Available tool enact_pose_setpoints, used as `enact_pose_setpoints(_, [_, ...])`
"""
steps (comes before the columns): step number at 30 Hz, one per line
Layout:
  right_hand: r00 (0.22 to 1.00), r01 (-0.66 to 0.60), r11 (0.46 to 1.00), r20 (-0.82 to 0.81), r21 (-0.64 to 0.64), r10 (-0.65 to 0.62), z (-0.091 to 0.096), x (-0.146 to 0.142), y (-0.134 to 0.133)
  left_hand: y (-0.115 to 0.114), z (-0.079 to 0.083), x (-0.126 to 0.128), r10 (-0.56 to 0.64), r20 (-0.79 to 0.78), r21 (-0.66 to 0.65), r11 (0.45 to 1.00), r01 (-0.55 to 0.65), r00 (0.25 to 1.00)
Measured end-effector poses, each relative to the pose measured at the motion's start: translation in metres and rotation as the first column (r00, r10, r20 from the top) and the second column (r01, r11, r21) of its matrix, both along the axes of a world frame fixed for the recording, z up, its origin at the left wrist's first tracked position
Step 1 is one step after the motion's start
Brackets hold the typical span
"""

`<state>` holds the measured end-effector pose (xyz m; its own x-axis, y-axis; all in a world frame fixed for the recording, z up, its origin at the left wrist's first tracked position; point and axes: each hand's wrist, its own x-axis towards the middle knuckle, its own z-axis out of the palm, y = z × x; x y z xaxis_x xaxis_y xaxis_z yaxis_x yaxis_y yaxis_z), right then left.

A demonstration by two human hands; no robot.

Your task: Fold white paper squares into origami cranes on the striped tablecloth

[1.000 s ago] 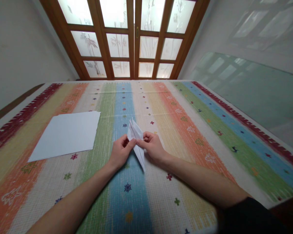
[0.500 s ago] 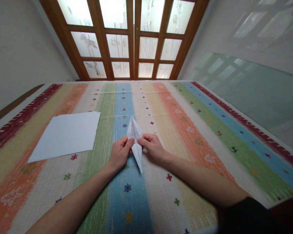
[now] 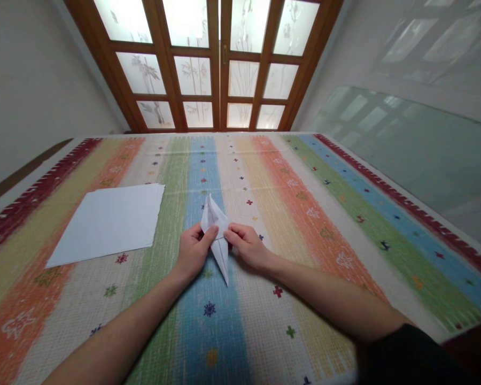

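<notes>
A white folded paper (image 3: 221, 255), long and pointed at both ends, is held between my two hands over the blue stripe of the tablecloth. Its upper part is wider and slightly opened out, with a crease across the middle; the lower part narrows to a sharp tip. My left hand (image 3: 195, 246) is closed on its left edge, thumb lying on the front near the crease. On the opposite edge my right hand (image 3: 246, 243) pinches the paper between thumb and curled fingers. The fingers behind the paper are partly hidden.
A small stack of white paper sheets (image 3: 108, 224) lies to the left on the striped tablecloth (image 3: 304, 267). Beyond the table's far edge stand wooden doors (image 3: 219, 80) with frosted panes. A pale glass-like panel (image 3: 417, 149) leans along the right wall.
The folded paper has shifted slightly left, and its upper part has opened and twisted a little. My left hand has moved slightly left with it; my right hand has barely moved.
</notes>
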<state>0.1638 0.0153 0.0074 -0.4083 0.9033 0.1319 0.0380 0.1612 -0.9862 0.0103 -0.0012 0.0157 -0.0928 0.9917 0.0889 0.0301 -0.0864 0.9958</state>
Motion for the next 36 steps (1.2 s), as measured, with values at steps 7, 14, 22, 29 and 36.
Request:
enact_pose_setpoints(7, [0.995,0.060,0.998,0.072,0.024,-0.062,-0.002,-0.002,-0.002,-0.001,-0.001,0.003,0.016,-0.076,0.013,1.000,-0.015,0.997])
enact_pose_setpoints(14, [0.894,0.349,0.861,0.144,0.371,-0.424,0.003,0.002,-0.002,-0.009,-0.006,0.009,0.358,-0.190,0.229,0.922,-0.314,0.914])
enact_pose_setpoints(22, [0.898,0.050,0.755,0.302,0.653,-0.320,-0.003,0.003,-0.003,-0.006,-0.009,0.012,-0.076,0.023,0.059,0.996,0.074,0.997])
enact_pose_setpoints(29, [0.942,-0.086,0.755,0.301,0.650,-0.152,-0.007,0.010,0.001,0.012,-0.010,-0.001,0.104,0.191,-0.076,0.993,-0.091,0.976])
enact_pose_setpoints(36, [0.975,-0.019,0.845,0.197,0.534,-0.103,-0.015,0.014,0.014,0.013,-0.007,-0.005,0.086,0.299,-0.098,0.993,-0.059,0.950])
